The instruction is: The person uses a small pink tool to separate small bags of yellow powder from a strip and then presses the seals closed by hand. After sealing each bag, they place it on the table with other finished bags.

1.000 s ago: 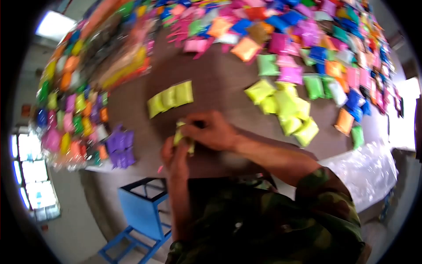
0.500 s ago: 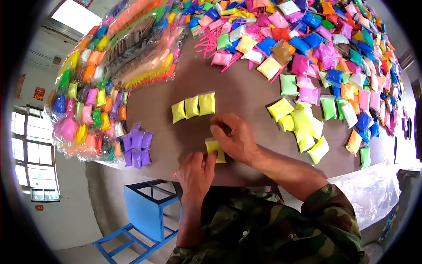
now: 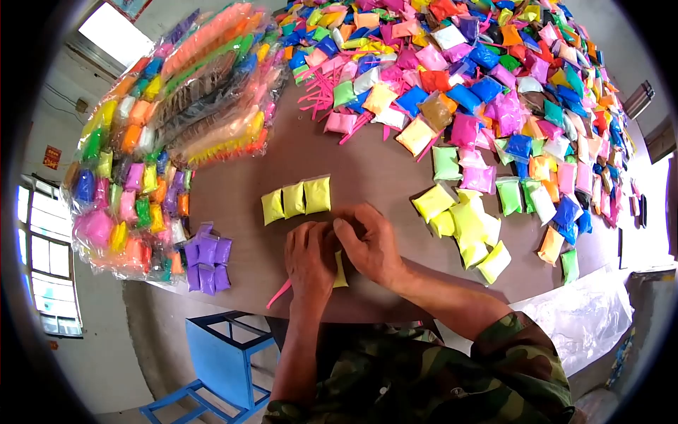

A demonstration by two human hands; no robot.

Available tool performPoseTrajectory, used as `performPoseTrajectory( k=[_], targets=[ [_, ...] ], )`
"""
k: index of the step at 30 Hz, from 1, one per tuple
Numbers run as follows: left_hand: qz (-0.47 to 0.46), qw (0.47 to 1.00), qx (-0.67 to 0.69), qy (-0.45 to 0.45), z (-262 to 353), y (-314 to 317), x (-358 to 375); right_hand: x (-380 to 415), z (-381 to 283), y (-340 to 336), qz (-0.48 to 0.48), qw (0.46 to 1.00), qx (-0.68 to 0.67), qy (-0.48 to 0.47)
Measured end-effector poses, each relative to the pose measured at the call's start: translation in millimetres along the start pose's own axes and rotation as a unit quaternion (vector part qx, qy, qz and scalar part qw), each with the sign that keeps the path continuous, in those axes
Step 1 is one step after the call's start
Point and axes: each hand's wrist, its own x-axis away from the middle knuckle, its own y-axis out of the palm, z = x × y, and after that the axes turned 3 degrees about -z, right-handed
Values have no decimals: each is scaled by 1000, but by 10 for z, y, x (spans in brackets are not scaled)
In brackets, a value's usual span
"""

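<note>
My left hand (image 3: 311,258) has its fingers bent over the upper part of a small yellow packet (image 3: 341,272), whose lower end shows beside the hand. My right hand (image 3: 371,244) is closed, thumb and curled fingers meeting the left fingertips at the packet's top; what is between them is hidden. A pink plastic stick (image 3: 279,294) lies on the table, partly under my left hand. Just beyond the hands, three yellow packets (image 3: 295,199) lie side by side in a row.
Purple packets (image 3: 206,258) lie at left, near a big clear bag (image 3: 127,212) of mixed packets. A yellow pile (image 3: 470,230) sits at right. Behind are heaped coloured packets (image 3: 487,88) and pink sticks (image 3: 321,88). A blue stool (image 3: 219,360) stands by the table edge.
My left hand has moved forward to the packet's top, uncovering more of the pink stick. My right hand has come in close against the left fingers. The view has shifted slightly.
</note>
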Motion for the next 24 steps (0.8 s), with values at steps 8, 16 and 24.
performPoseTrajectory(
  k=[8, 16, 24],
  targets=[
    [-54, 998, -22, 35, 9, 1, -4, -27, -31, 19, 3, 998, 61, -20],
    [-41, 996, 72, -20, 10, -141, -19, -26, -60, -44, -5, 999, 37, 17],
    [-23, 1000, 18, 4, 108, 6, 80, -42, -56, -23, -3, 999, 36, 6]
  ],
)
